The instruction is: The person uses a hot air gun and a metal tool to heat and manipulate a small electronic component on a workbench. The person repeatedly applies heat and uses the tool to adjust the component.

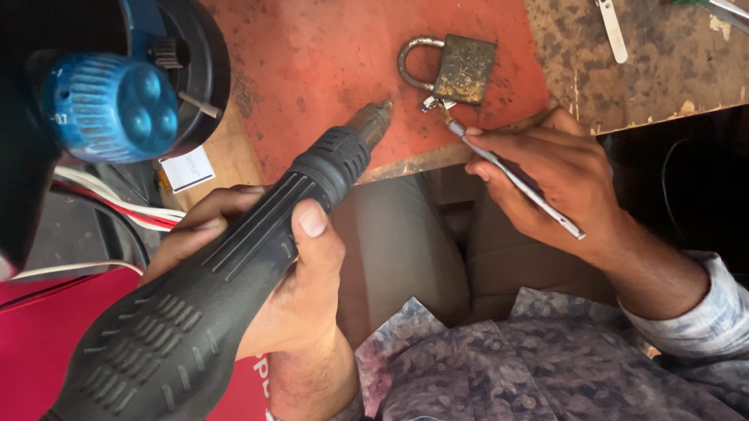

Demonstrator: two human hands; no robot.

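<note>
Black hot-air gun sits gripped in your left hand, fingers wrapped round its body, nozzle aimed toward the tarnished brass padlock. Padlock lies on the red mat near the bench edge. Your right hand pinches slim metal tweezers, tips touching the padlock's base.

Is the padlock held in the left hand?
No, the padlock lies on the red mat, while the left hand grips a black hot-air gun.
</note>
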